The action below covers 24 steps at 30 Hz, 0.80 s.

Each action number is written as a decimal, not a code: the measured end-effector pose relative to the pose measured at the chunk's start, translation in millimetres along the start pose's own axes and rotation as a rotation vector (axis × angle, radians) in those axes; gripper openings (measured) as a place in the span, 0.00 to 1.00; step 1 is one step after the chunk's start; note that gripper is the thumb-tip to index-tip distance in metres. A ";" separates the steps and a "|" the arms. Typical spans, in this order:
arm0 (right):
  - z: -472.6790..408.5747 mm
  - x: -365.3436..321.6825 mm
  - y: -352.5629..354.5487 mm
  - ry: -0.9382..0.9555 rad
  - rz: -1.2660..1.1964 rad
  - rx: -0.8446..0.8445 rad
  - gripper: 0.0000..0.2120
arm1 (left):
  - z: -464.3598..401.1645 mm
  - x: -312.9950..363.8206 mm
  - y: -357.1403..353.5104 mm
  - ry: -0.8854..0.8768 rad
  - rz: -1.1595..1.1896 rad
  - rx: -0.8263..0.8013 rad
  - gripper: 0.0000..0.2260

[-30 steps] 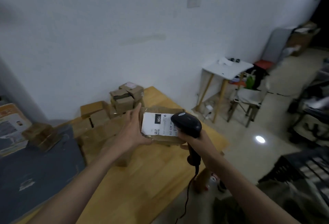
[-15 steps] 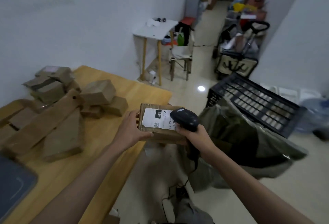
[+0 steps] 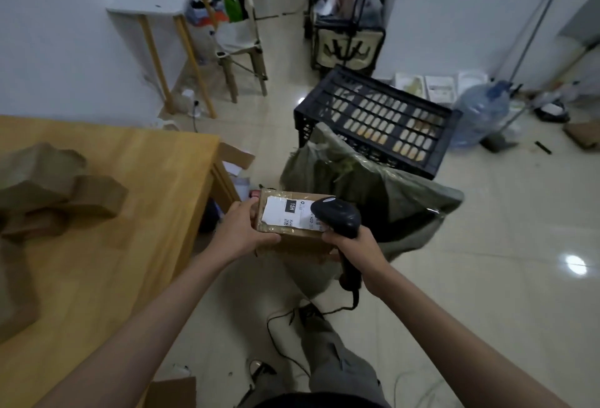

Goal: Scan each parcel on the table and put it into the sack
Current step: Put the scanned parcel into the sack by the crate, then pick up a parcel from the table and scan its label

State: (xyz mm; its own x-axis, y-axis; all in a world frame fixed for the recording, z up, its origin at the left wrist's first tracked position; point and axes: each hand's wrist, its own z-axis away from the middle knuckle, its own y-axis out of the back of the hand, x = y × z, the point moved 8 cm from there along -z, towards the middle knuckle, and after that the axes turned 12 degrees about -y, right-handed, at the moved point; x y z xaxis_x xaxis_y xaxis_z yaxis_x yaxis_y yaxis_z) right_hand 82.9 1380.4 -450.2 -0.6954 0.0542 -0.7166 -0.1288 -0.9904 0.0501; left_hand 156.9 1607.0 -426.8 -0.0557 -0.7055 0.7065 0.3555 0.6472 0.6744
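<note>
I see a brown taped parcel with a white label, my left hand gripping its end, fingers curled round it. My right hand grips the scanner over the label. The parcel has moved off the counter; it now hangs before the green sack.

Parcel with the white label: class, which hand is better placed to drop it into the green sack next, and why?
Left. The left hand already grips the parcel beside the sack, while the right hand is occupied holding the scanner.
</note>
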 end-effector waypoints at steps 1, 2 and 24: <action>-4.5 0.9 12.4 -0.022 -0.009 0.014 0.06 | -9.1 3.3 -11.6 0.003 0.038 -0.016 0.40; -10.8 2.8 24.1 -0.043 -0.002 0.035 0.07 | -17.4 6.9 -22.5 0.006 0.066 -0.032 0.39; -179.4 44.1 121.5 -0.337 0.169 0.174 0.04 | -183.7 -34.1 -212.1 0.236 0.253 -0.334 0.37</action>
State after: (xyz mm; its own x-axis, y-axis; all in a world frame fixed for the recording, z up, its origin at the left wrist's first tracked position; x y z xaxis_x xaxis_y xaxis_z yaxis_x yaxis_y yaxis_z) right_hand 163.4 1239.6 -600.5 -0.9058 -0.0400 -0.4218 -0.0906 -0.9542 0.2850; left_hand 254.8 1440.8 -633.4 0.2702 -0.6094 0.7454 0.6134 0.7057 0.3546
